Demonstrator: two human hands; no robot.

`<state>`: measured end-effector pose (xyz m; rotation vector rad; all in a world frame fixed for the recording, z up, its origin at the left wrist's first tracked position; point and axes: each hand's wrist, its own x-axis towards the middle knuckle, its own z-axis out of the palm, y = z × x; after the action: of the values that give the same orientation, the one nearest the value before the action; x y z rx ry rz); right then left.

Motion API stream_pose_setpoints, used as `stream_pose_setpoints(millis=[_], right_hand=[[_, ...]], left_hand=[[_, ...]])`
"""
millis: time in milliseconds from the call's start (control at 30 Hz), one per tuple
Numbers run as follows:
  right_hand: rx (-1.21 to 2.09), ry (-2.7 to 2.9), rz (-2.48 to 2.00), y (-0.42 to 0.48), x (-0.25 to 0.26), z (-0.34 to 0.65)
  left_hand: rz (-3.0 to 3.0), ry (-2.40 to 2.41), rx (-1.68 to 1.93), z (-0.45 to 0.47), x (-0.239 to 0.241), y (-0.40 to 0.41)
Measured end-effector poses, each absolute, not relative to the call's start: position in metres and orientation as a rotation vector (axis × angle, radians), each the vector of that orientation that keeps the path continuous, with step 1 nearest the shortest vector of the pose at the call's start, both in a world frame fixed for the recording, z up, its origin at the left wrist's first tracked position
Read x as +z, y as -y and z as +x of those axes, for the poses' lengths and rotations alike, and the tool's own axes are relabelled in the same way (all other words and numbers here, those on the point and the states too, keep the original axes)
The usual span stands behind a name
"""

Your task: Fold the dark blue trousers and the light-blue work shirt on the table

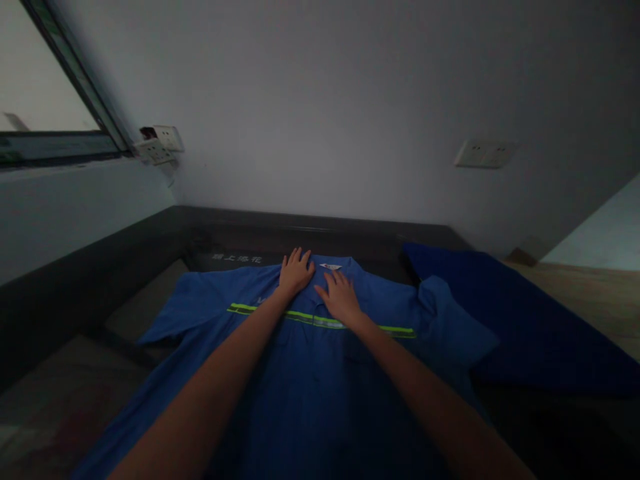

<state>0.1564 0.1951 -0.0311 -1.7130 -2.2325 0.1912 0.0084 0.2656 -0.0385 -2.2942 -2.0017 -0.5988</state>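
A blue short-sleeved work shirt lies spread out with its collar at the far end and a yellow-green reflective strip across the chest. A white label shows inside the neck. Left of the collar, my left hand lies on the cloth with its fingers stretched out. My right hand rests just below the label, fingers spread over the shirt front. Neither hand grips the fabric. The right sleeve is rumpled, while the left sleeve lies flatter.
Beneath the shirt is a dark frame with pale lettering near its far edge. Dark blue cloth covers the right side. Behind stands a grey wall with a double socket; more sockets are by the window at the left.
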Motion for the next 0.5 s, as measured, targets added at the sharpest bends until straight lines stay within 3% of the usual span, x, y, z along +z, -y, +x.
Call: stream_pose_setpoints(millis=[167, 500], right_hand=[[0.145, 2.290, -1.736, -0.184, -0.041, 0.154], [0.074, 2.088, -1.792, -0.186, -0.018, 0.179]], left_hand=[[-2.222, 1.850, -0.837, 0.007, -0.024, -0.251], [-2.403, 1.952, -0.407, 0.000, -0.047, -0.223]])
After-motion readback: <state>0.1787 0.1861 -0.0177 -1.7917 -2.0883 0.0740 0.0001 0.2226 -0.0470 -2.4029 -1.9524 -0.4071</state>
